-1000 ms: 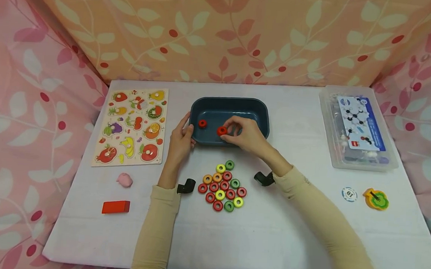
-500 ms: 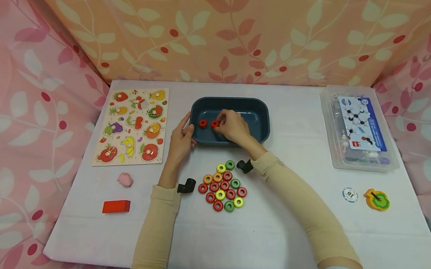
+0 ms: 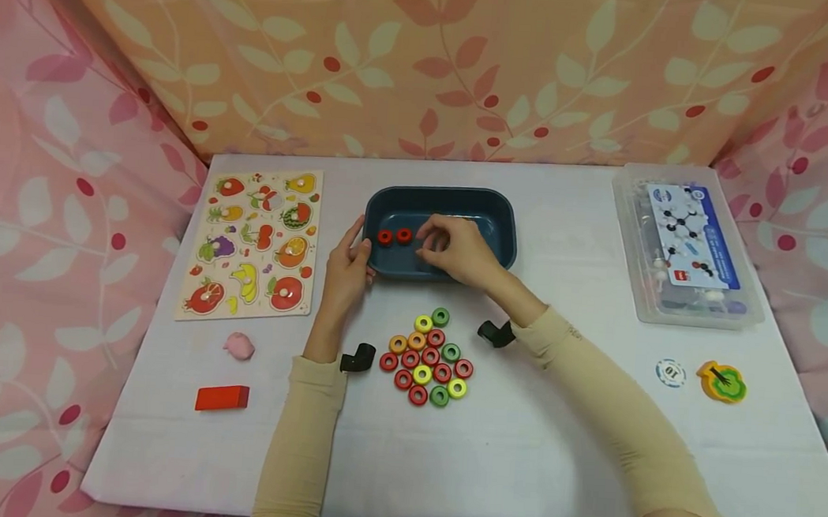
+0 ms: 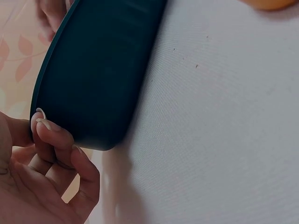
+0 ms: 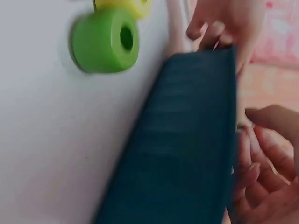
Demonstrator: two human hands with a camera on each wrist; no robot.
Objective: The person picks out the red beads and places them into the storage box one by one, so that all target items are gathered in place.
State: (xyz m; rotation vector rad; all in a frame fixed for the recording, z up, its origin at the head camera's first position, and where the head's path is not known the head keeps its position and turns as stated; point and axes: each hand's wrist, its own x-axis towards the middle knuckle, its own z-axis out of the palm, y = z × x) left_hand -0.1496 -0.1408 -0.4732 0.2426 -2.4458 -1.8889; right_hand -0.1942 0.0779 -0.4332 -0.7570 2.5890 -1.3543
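A dark teal rectangular dish (image 3: 495, 208) lies at the middle back of the table. My left hand (image 3: 346, 274) grips its left end. In the left wrist view several fingers (image 4: 56, 137) press the outer wall at the corner, with the thumb at the rim. Two red rings (image 3: 404, 236) lie side by side in the dish's left part. My right hand (image 3: 463, 252) is over the dish, just right of them, its thumb and index finger apart with nothing between them. In front of the dish, red, orange, yellow and green rings (image 3: 423, 375) lie in a flat cluster.
A fruit puzzle board (image 3: 260, 265), a pink lump (image 3: 239, 347) and a red block (image 3: 222, 398) lie on the left. On the right are a clear plastic case (image 3: 692, 244), a white-and-blue chip (image 3: 671, 373) and a yellow-green tree-patterned piece (image 3: 723, 382).
My right hand has set a red ring down beside the other in the dish, let go and drawn back slightly right. My left hand stays at the dish's left end.
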